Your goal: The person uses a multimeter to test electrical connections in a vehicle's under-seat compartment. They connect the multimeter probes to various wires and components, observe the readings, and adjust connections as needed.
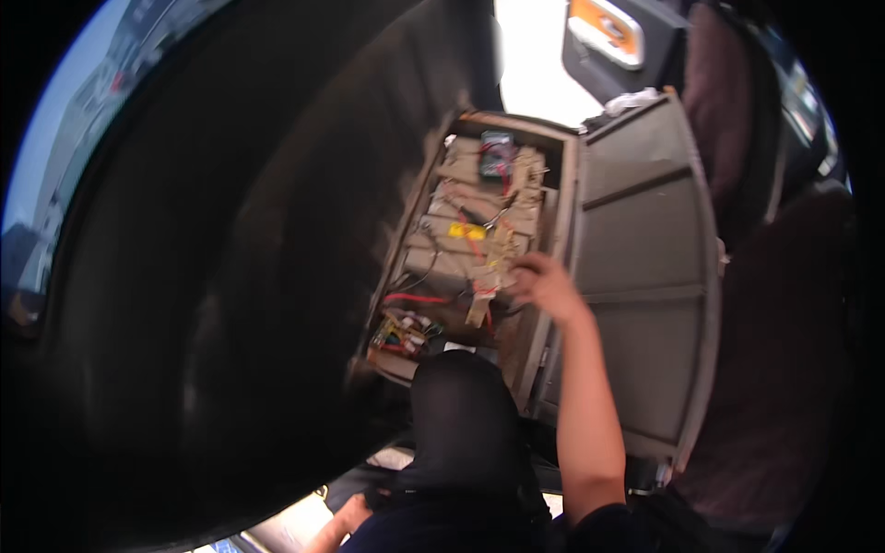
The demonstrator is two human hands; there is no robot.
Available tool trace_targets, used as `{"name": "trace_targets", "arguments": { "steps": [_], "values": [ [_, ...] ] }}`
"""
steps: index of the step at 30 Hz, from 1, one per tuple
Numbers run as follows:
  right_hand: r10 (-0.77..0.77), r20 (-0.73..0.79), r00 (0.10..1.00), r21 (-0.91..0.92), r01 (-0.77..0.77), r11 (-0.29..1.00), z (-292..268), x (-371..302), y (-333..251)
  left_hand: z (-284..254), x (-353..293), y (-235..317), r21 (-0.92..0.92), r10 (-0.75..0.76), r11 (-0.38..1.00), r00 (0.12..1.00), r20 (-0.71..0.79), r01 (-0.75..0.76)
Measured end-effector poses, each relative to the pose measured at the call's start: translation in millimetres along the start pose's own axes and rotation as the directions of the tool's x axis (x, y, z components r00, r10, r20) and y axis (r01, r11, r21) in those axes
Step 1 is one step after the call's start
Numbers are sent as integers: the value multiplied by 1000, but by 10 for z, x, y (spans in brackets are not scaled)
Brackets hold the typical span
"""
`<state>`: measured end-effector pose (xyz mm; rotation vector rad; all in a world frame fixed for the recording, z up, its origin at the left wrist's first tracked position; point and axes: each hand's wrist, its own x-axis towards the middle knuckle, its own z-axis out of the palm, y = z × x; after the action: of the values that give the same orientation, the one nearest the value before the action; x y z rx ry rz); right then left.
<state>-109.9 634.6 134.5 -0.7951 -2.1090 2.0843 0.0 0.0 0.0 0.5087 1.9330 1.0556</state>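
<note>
My right hand [542, 286] reaches into an open metal box [544, 369], at the right edge of a row of tan, dusty blocks [452, 263]. Its fingers are curled toward the wired edge of the blocks; anything between them is too small and blurred to make out. Nearby lie a yellow label [467, 231] and a red wire [417, 298]. A multimeter [496, 154] with leads rests on the blocks at the far end. My left hand [353, 512] is low at the left, its fingers hidden against something dark.
The box's hinged lid [641, 240] stands folded open to the right, beside dark seats [784, 350]. A large black padded surface [230, 276] rises on the left. Bundled connectors [404, 332] fill the near corner. A dark rounded shape [466, 415] covers the near edge. A vehicle door [622, 46] is beyond.
</note>
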Motion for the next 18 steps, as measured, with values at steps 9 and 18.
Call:
{"name": "trace_targets", "arguments": {
  "steps": [9,18],
  "values": [
    [-413,-593,692,-232,344,910,-1419,-417,251,354,-439,383,312,-400,853,908,-125,419],
    [-785,-92,612,144,789,598,-207,369,-347,236,420,1556,301,-267,854,855,-445,424]
  ]
}}
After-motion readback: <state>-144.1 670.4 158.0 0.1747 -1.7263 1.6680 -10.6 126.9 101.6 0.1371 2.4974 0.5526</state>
